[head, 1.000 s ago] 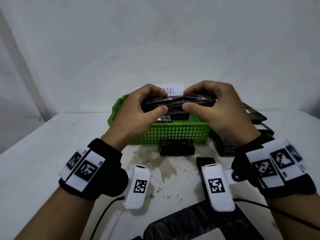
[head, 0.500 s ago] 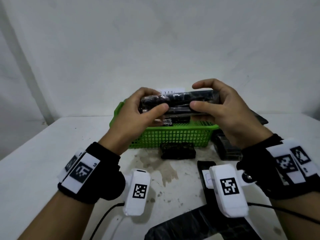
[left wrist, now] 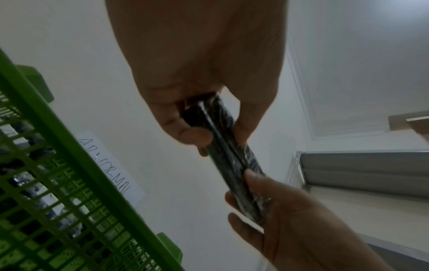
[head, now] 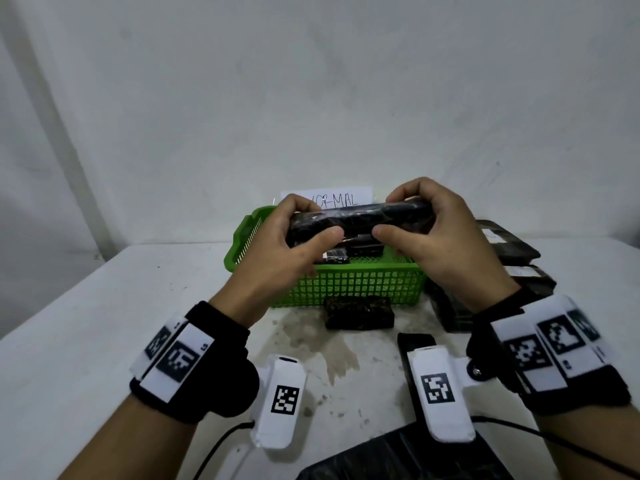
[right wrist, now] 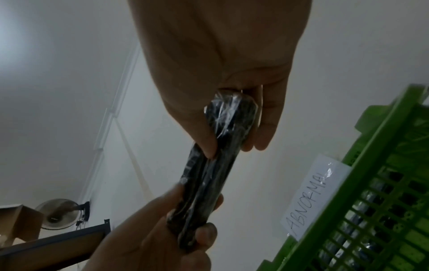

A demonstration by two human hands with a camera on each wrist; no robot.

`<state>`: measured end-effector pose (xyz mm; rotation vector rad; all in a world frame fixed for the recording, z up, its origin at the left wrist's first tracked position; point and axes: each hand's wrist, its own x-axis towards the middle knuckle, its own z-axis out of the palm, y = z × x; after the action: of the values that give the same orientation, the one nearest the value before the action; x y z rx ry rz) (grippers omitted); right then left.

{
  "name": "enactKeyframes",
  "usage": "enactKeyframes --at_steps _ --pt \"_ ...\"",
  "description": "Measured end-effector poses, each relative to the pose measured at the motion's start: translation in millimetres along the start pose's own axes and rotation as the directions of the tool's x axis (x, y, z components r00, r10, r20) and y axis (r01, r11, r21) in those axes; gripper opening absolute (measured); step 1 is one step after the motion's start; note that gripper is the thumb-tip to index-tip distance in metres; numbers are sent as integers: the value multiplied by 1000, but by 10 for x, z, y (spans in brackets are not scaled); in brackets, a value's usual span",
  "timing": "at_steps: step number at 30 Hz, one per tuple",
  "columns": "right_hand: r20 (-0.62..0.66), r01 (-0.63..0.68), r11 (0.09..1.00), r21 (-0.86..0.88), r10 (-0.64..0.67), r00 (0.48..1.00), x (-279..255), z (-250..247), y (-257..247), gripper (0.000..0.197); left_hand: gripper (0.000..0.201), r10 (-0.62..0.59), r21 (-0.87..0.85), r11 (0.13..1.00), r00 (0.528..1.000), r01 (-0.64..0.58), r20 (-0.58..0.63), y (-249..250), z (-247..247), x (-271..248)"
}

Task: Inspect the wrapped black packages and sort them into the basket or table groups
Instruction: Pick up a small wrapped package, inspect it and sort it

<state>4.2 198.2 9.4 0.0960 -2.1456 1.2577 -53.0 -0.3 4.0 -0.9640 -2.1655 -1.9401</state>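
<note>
Both hands pinch one package [head: 360,221] by its ends, left hand [head: 287,252] and right hand [head: 446,244], thumbs in front. It has tipped since a moment ago, showing a different face, so inspection seems ongoing. It lies level, long axis left to right, above the basket [head: 349,285].

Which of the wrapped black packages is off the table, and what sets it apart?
The package gripped at each end by the left hand and right hand, above the green basket; the others lie on the table or in the basket.
</note>
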Motion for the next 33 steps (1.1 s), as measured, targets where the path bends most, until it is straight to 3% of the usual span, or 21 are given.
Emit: enactKeyframes --at_steps 2,5,7,9,11,14,21,27,33 --pt "69 -43 998 -52 47 997 -10 -48 3 33 16 4 -30 1000 1000 -3 17 18 -6 -2" --pt "183 -121 990 78 105 977 -18 -86 -55 47 10 25 -52 998 999 -23 33 15 -31 21" --pt "158 -117 982 148 93 983 -2 -104 -75 42 13 28 -55 998 998 -25 58 7 -62 34" --pt "115 -40 993 115 26 993 17 -119 -77 20 16 33 -26 999 997 -31 64 7 -77 30" --pt "141 0 999 51 -8 990 14 -134 -66 12 18 33 -16 999 998 -32 48 10 -60 17" --pt "177 -1 999 34 -5 984 -12 -141 -84 25 23 32 -62 998 999 -30 20 28 -29 7" --pt "73 7 1000 -12 -7 997 1 -71 -87 61 45 47 -106 993 999 -46 -2 45 47 1" --pt "45 74 996 -57 -71 996 -20 3 -109 59 49 113 -35 993 994 -113 -2 41 -2 5" --pt "96 104 995 4 -104 990 -26 -80 -130 49 45 0 -55 998 1000 1 15 15 -51 26"
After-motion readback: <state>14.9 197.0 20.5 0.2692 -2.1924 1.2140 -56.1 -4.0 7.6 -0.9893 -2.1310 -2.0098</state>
